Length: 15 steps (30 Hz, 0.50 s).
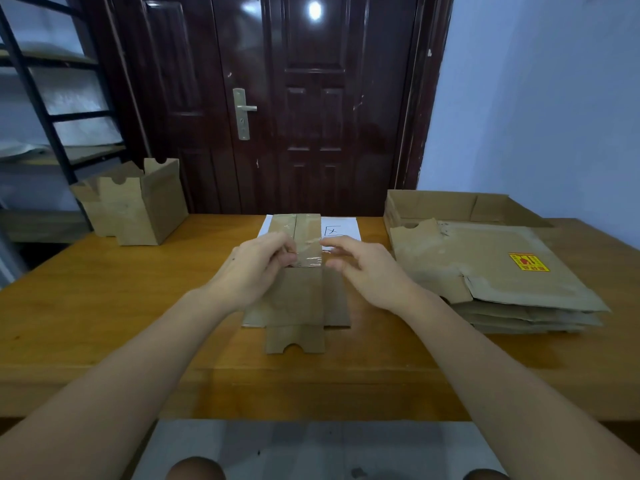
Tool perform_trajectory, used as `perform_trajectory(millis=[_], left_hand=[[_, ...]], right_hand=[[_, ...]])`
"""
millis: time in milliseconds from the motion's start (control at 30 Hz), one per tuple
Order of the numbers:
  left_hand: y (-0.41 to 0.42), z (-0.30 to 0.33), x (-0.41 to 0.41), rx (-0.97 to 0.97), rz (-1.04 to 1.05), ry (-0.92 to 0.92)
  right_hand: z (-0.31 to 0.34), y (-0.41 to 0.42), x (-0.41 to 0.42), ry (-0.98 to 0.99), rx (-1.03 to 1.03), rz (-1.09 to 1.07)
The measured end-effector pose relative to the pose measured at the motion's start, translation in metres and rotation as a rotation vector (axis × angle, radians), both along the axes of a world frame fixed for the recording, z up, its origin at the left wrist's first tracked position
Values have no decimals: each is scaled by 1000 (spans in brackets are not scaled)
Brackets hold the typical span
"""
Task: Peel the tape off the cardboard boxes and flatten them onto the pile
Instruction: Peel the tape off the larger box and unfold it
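On the wooden table [104,306], our box [298,289] lies mid-table on its side. Our left hand [258,263] seems to pinch the clear tape [310,251] to peel it; our right hand [360,263], fingers relaxed, hovers beside. The pile [502,282] waits at the right.

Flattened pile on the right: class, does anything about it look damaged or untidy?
Yes. The top sheet of the pile has torn, ragged edges and scuffed patches, and the sheets beneath are not squared up, so their edges stick out unevenly.
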<state>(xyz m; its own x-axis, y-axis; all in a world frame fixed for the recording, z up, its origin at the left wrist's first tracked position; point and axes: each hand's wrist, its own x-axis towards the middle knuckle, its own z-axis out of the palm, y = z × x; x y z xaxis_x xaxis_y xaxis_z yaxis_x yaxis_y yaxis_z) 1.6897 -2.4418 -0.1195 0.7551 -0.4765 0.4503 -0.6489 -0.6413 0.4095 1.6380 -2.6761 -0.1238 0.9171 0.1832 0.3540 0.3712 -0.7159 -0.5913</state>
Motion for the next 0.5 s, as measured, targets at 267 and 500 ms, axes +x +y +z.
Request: perform_trajectory(millis=[267,500], left_hand=[[-10,2,2,-11,3,-41],[-9,0,3,-47,19,-69]], right_hand=[[-7,3,2,33,-59,-46],[-9,2,0,-90,-71,5]])
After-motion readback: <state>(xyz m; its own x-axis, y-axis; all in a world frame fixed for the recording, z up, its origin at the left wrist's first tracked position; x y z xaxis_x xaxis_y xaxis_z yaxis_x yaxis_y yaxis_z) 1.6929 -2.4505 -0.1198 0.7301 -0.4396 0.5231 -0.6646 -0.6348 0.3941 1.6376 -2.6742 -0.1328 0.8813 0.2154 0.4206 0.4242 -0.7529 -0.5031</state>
